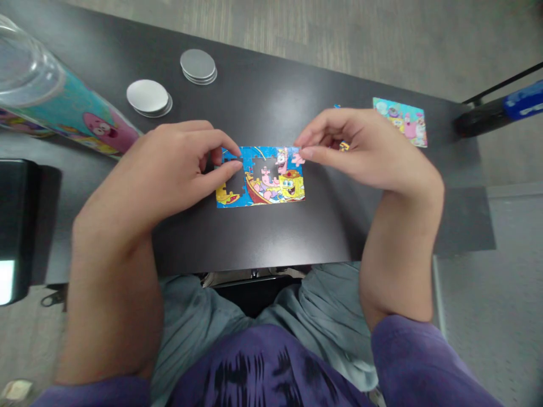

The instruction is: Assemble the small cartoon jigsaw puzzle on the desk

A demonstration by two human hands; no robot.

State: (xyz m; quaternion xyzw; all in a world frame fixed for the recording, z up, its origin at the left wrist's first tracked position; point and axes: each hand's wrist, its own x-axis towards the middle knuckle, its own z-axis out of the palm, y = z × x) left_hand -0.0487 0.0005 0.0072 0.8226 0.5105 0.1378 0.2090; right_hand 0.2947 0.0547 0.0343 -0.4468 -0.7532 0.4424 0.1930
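A partly assembled cartoon jigsaw puzzle (258, 195) lies on the dark table in front of me, with dark gaps at its left and upper middle. My left hand (169, 169) is at its upper left, thumb and fingertips closed over the edge pieces. At the upper right corner, my right hand (360, 147) pinches a corner puzzle piece (297, 158) between thumb and forefinger; whether the piece sits flush I cannot tell. A few loose puzzle pieces (344, 146) show partly behind my right hand.
Two small stacks of round discs, one white (147, 96) and one grey (198, 64), lie at the back left. A clear-lidded cartoon container (72, 102) and a black device (17, 226) are on the left. A cartoon picture card (407, 121) and a dark bottle (487, 117) are on the right.
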